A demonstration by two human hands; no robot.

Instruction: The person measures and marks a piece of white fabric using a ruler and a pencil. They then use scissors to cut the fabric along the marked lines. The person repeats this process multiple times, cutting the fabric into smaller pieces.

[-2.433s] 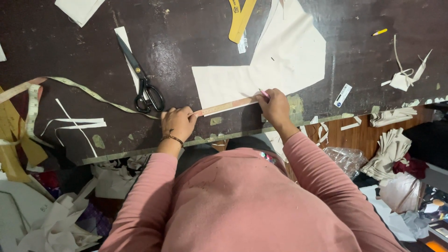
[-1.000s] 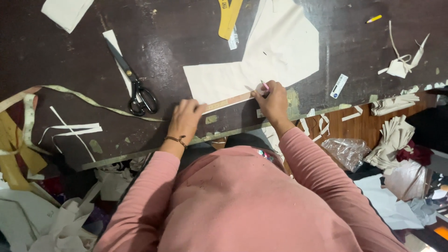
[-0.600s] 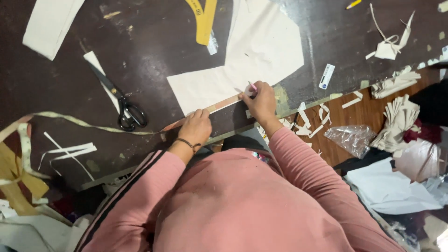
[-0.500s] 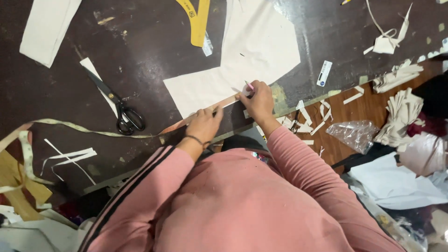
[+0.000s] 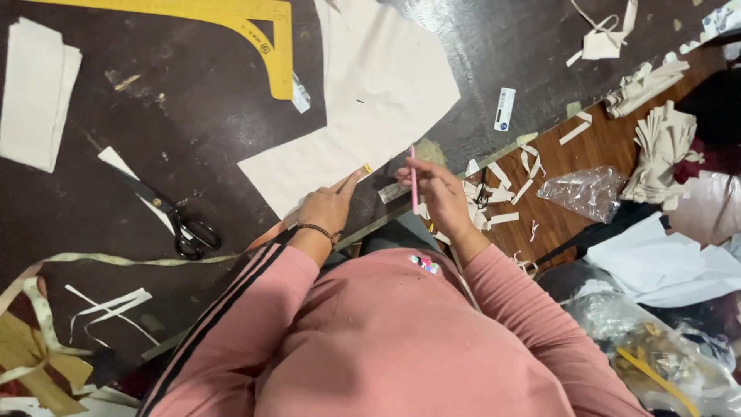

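Note:
A cream fabric piece (image 5: 363, 116) lies on the dark worktable (image 5: 193, 123). A wooden ruler (image 5: 356, 174) runs along the fabric's lower edge. My left hand (image 5: 328, 208) presses on the ruler, index finger stretched toward its far end. My right hand (image 5: 440, 189) is lifted just off the table edge and holds a pink pencil (image 5: 413, 179) upright, apart from the fabric.
Black scissors (image 5: 174, 220) lie to the left on a paper strip. A yellow curved ruler (image 5: 255, 31) sits at the top, folded cream cloth (image 5: 35, 93) far left. Fabric scraps (image 5: 656, 139) and plastic bags (image 5: 590, 189) litter the floor at right.
My right hand has lifted the pink pencil away from the ruler and fabric edge. The left hand stays on the ruler. The view has shifted closer and turned.

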